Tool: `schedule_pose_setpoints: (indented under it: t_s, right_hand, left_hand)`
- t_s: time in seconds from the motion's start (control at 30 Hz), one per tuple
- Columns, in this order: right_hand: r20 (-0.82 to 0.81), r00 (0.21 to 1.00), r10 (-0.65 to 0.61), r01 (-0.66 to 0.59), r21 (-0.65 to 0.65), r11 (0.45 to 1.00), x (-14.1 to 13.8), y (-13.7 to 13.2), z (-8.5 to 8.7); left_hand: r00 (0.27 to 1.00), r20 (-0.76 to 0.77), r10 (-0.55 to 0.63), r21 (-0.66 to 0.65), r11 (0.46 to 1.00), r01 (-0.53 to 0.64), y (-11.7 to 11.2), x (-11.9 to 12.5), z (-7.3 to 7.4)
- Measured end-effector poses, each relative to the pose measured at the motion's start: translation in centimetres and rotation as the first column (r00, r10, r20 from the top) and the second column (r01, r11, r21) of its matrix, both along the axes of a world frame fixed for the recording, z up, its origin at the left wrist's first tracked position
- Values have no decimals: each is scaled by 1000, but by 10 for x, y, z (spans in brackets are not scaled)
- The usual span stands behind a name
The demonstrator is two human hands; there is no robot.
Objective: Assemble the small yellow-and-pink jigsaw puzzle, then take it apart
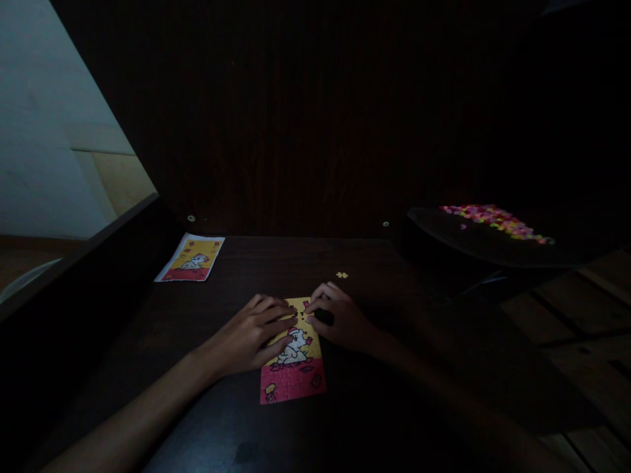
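Observation:
A small jigsaw puzzle (294,374), yellow above and pink below with a white animal in the middle, lies on the dark wooden table (374,407). My left hand (254,335) lies flat on its left side, fingers stretched out across the yellow part. My right hand (338,318) rests at the puzzle's upper right edge, fingers curled with the tips pressing near the top; whether a piece is under them is hidden. One loose yellow piece (342,274) lies on the table just beyond my right hand.
A printed picture of the same design (190,258) lies at the table's far left. A dark tray (473,246) holding several bright loose pieces (493,220) stands at the right. A dark wooden wall rises behind the table.

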State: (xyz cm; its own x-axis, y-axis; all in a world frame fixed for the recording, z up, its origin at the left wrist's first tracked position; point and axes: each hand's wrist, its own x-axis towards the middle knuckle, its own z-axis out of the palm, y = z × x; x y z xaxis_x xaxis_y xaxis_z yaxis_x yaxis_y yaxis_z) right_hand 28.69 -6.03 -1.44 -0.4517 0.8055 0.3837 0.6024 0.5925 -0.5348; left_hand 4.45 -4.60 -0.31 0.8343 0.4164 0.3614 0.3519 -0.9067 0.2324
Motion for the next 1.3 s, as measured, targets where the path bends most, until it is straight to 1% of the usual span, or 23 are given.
schedule_pose_setpoints:
  t_s: [0.4,0.53,0.8,1.13,1.3]
  right_hand:
    - [0,1000,-19,19,-21,1000,-4,0,-1]
    - [-13,1000,-26,26,-9,1000,-5,0,-1]
    - [-16,999,-33,32,-29,999,-6,-1,0]
    - [-17,1000,-26,26,-33,999,-6,-2,2]
    - [-8,1000,-15,14,-27,1000,-6,-2,1]
  left_hand:
    - [1000,-9,6,-66,998,-7,-1,1,4]
    - [1000,-21,9,-53,999,-10,-1,1,5]
    - [1000,-16,10,-15,1000,-11,0,0,2]
    - [1000,-11,6,-53,999,-7,0,0,3]
    - [1000,-24,6,-52,999,-8,0,0,3]
